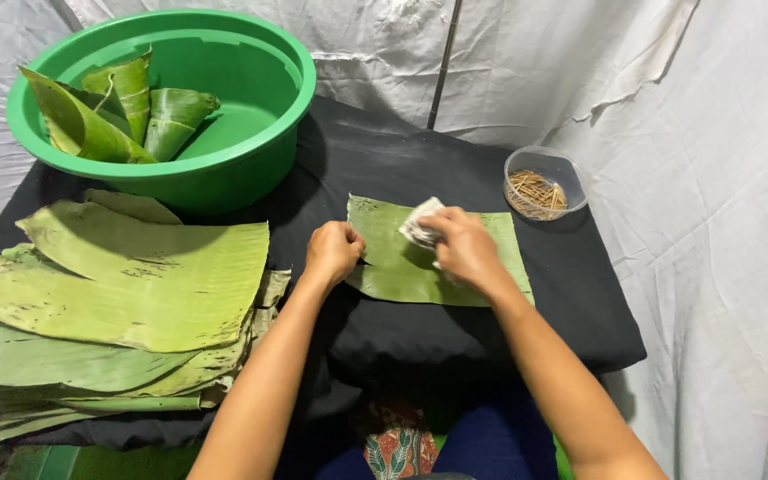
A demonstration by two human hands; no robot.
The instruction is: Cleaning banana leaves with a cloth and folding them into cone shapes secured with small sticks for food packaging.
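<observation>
We sit at a low table draped in black cloth (491, 329), white sheeting hung behind and beside it. Our left hand (332, 252) is fisted, pinning the nine o'clock edge of one flat banana leaf piece (402, 271) at centre, while our right hand (464, 249) has its fingers curled round a crumpled white cloth (420, 227) pressed on the leaf. One green basin (251, 151) at eleven o'clock holds about four folded leaf cones (113, 111), one clear tub of wooden picks (544, 182) sits at two o'clock, and one leaf stack (117, 302) lies at nine.
</observation>
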